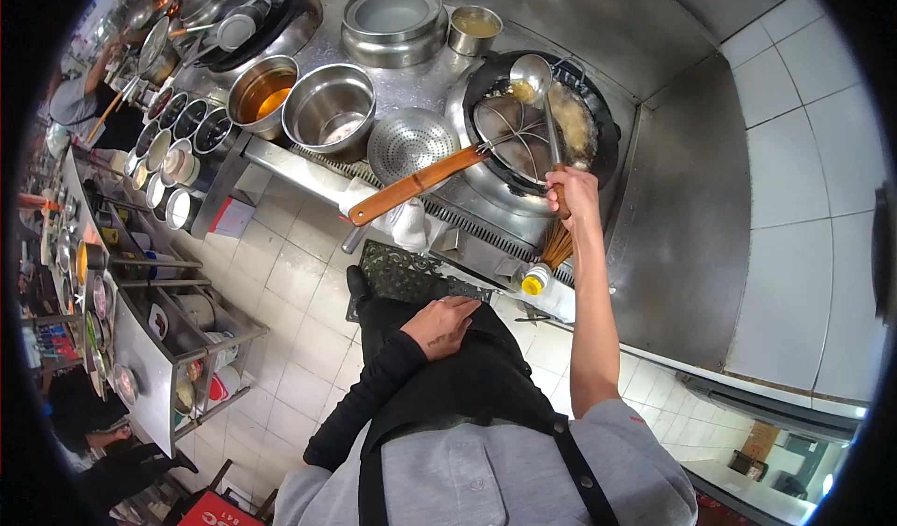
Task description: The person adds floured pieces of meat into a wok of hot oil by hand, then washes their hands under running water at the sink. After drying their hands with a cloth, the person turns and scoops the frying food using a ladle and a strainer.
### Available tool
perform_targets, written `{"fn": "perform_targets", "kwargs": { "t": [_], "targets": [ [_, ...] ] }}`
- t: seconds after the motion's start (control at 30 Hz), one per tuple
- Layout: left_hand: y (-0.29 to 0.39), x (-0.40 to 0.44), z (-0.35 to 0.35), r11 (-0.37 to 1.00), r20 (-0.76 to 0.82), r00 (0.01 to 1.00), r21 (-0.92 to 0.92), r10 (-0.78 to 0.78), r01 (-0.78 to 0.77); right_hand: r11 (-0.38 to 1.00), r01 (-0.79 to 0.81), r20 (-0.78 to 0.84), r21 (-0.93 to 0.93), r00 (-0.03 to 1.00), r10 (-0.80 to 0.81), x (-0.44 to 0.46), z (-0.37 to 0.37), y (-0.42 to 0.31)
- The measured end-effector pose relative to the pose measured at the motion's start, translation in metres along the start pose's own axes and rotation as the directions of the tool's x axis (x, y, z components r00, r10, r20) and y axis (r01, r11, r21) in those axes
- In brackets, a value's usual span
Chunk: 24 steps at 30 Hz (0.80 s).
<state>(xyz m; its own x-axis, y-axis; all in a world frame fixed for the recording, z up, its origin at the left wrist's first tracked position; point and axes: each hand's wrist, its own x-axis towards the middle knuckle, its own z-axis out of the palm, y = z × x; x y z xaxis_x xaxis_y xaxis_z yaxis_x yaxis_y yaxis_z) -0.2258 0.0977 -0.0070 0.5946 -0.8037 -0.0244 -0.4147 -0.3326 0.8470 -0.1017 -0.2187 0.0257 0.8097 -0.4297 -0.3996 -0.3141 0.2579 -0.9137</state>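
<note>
My right hand (572,190) is closed around the brown handle of a metal ladle (531,78). The ladle's bowl is over the far side of a dark wok (607,120), where pale, bubbling food (570,124) lies in liquid. A wire skimmer (416,184) rests across the wok's near left side, its long wooden handle reaching out over the stove edge, with no hand on it. My left hand (441,326) lies on the black apron (467,376) at my front, fingers stretched out and holding nothing.
Left of the wok stand a perforated metal strainer (411,145), a steel pot (329,107) and a pot of orange oil (263,94). A bamboo brush (558,243) and a yellow-capped bottle (535,280) are at the stove's front edge. A co-worker (79,101) stands far left.
</note>
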Motion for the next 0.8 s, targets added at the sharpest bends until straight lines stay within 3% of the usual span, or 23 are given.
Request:
{"fn": "perform_targets", "kwargs": {
  "t": [0.07,0.23,0.33,0.47,0.6,0.7,0.8],
  "targets": [
    [0.001,0.001,0.000,1.000,0.007,1.000,0.006,-0.003,0.003,0.990,-0.056,0.015,0.126,0.998,0.055,0.011,-0.012,-0.005],
    [-0.005,0.006,0.008,0.999,0.025,0.999,0.016,0.034,-0.035,0.881,-0.277,0.232,0.384,0.952,0.199,0.039,-0.046,-0.015],
    [0.000,0.010,0.004,0.999,0.072,0.997,0.031,0.041,-0.043,0.716,-0.424,0.421,0.555,0.885,0.199,0.051,-0.067,-0.009],
    [-0.005,0.010,0.006,0.997,0.035,0.997,0.037,0.071,-0.072,0.660,-0.426,0.416,0.619,0.891,0.184,0.020,-0.066,-0.011],
    [-0.006,0.007,0.005,0.998,0.025,0.999,0.040,0.041,-0.042,0.790,-0.345,0.355,0.508,0.919,0.173,-0.033,-0.072,-0.027],
    [-0.007,0.007,0.003,0.999,0.030,0.999,0.034,0.022,-0.023,0.967,-0.150,0.084,0.205,0.987,0.135,-0.082,-0.065,-0.050],
    [-0.008,0.006,0.003,0.999,0.035,0.999,0.041,0.021,-0.023,0.979,0.012,-0.031,-0.204,0.999,-0.019,-0.097,-0.068,-0.044]
  ]
}}
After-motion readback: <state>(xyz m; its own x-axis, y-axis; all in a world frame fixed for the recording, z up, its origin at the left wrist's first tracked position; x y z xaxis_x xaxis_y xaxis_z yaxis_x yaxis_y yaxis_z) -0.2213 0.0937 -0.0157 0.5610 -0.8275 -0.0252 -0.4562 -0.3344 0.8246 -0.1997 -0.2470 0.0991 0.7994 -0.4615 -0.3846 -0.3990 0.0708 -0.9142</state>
